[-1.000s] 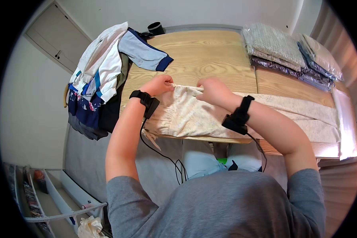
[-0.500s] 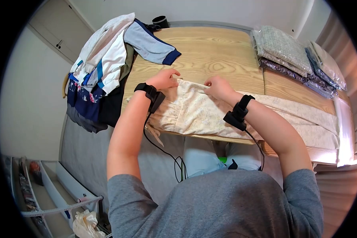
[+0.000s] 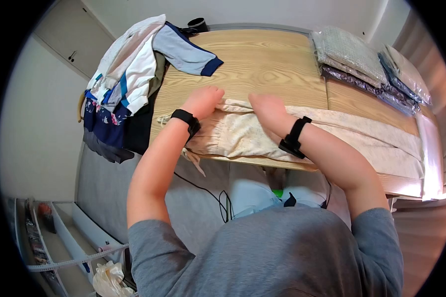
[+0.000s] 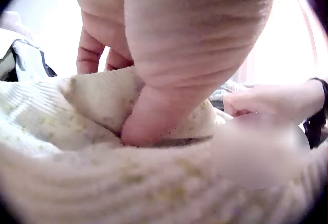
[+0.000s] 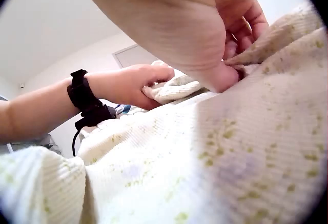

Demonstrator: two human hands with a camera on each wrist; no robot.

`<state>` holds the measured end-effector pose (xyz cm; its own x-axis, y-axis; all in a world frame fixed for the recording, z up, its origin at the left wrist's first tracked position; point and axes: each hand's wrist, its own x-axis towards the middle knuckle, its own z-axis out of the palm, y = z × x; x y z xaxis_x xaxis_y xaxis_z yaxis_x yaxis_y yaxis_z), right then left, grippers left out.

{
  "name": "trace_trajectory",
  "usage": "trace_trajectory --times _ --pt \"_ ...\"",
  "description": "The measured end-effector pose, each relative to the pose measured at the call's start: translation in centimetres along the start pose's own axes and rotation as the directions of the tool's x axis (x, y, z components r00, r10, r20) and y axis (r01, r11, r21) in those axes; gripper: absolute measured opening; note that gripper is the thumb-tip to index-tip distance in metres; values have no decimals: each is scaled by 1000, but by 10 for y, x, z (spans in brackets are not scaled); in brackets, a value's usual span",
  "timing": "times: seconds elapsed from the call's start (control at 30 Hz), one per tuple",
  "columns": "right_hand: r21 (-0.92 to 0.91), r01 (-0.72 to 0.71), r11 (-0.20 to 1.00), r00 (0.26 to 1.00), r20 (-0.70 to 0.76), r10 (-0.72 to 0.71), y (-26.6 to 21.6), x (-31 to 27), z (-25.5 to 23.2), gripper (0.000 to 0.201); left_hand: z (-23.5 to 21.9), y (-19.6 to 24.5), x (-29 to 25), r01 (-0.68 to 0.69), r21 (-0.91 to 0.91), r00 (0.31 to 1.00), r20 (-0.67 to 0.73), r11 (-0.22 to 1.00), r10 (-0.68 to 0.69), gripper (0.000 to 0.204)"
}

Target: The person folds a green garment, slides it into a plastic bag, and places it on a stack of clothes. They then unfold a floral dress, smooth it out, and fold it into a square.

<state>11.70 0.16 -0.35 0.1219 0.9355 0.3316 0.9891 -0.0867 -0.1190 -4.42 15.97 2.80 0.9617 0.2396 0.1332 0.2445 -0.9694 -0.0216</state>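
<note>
A long cream garment (image 3: 252, 136) with a small floral print lies along the front of the table, gathered near its left end, where thin ties (image 3: 195, 161) hang over the edge. At its far edge, my left hand (image 3: 203, 101) grips the cloth; in the left wrist view the thumb (image 4: 154, 114) presses into a fold, with fingers behind it. Farther right on that same edge, my right hand (image 3: 269, 110) pinches a fold between thumb and fingers, seen in the right wrist view. A raised strip of fabric (image 3: 235, 105) runs between both hands.
Clothes (image 3: 129, 74) are heaped at the table's left end, a grey sleeve with navy cuff (image 3: 188, 52) reaching onto the wood. Plastic-wrapped folded garments (image 3: 352, 57) are stacked at the back right. A black cup-like container (image 3: 197, 24) stands behind. A divided bin (image 3: 64, 242) sits lower left.
My left fingers, spread above the cloth half a second ago, have closed on its far edge. That edge is now turned up between the hands. My right hand has shifted slightly left.
</note>
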Motion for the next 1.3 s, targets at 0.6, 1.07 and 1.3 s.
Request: trace_trajectory --times 0.6,1.07,1.3 --pt "35 -189 981 956 234 175 66 -25 -76 36 13 13 -14 75 192 986 130 978 -102 14" --pt "81 -158 984 915 386 115 19 -33 -61 57 4 -11 -48 180 -300 962 255 937 -103 45" --pt "167 -226 960 920 359 154 -73 -14 -10 68 -24 8 -91 140 -404 920 -284 904 -269 45"
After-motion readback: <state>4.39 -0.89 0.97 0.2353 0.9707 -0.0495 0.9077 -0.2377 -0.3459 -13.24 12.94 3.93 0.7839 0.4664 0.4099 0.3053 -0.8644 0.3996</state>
